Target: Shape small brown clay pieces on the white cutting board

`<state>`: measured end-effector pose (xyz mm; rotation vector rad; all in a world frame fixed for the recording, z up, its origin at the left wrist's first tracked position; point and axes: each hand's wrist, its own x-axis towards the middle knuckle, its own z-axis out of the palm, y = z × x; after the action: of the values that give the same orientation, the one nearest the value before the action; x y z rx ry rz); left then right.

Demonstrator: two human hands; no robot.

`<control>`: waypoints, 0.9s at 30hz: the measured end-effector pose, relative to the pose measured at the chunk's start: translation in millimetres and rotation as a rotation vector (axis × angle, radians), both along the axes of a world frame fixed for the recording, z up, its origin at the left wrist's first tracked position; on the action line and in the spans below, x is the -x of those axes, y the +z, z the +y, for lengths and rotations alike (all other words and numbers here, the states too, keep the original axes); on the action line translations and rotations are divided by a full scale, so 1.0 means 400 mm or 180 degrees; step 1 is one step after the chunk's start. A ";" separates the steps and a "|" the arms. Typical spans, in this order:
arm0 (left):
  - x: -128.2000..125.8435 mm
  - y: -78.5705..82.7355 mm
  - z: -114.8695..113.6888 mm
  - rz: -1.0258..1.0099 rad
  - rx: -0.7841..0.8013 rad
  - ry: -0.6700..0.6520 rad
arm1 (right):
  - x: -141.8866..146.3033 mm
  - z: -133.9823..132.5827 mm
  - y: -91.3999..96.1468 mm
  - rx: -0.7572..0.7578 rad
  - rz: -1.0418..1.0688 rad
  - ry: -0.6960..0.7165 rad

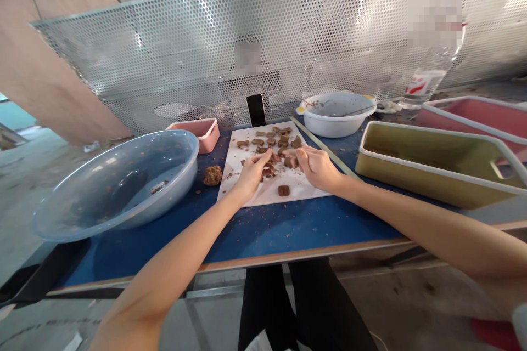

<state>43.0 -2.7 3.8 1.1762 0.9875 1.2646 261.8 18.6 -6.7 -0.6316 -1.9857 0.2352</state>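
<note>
- A blue bench [263,230] is backed along its far edge by a perforated metal screen [206,38].
- At mid-bench, a flat white board [265,194] is strewn with lumpy brown pieces [283,190].
- The left hand [251,173] and right hand [317,167] are curled onto the pieces; whether they grip cannot be told.

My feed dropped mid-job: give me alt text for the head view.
The left hand and right hand rest on a white board on a blue table, fingertips among small brown pieces. A blue basin sits left, a yellow tray right, a white bowl behind.
</note>
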 end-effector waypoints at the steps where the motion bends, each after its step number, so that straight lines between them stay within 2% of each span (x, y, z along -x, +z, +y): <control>1: 0.000 0.000 0.000 -0.0021 0.0007 0.0002 | 0.001 0.000 -0.001 0.0102 0.0046 -0.0010; 3: 0.001 0.000 0.001 -0.0037 0.0007 -0.0005 | 0.001 0.003 -0.003 0.0227 0.0114 0.0006; 6: 0.001 -0.001 0.000 -0.0009 -0.0055 -0.0032 | 0.001 0.014 -0.008 0.0170 0.0095 0.0100; 12: 0.002 0.000 -0.002 0.0090 -0.0154 -0.0084 | 0.004 0.024 -0.010 0.0123 -0.0195 0.0567; 18: 0.006 -0.002 -0.001 0.0300 -0.0290 -0.0299 | 0.006 0.016 0.003 -0.0414 -0.0396 0.0340; 23: 0.003 0.000 -0.003 0.0516 -0.0379 -0.0405 | 0.009 0.024 0.004 -0.0305 -0.0035 0.0268; 27: 0.004 0.000 -0.003 0.0515 -0.0427 -0.0432 | 0.011 0.028 0.000 -0.0254 -0.0029 0.0343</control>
<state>41.4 -4.0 3.6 1.4439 0.9339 1.1555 257.4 29.9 -6.8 -0.4763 -2.0299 0.2177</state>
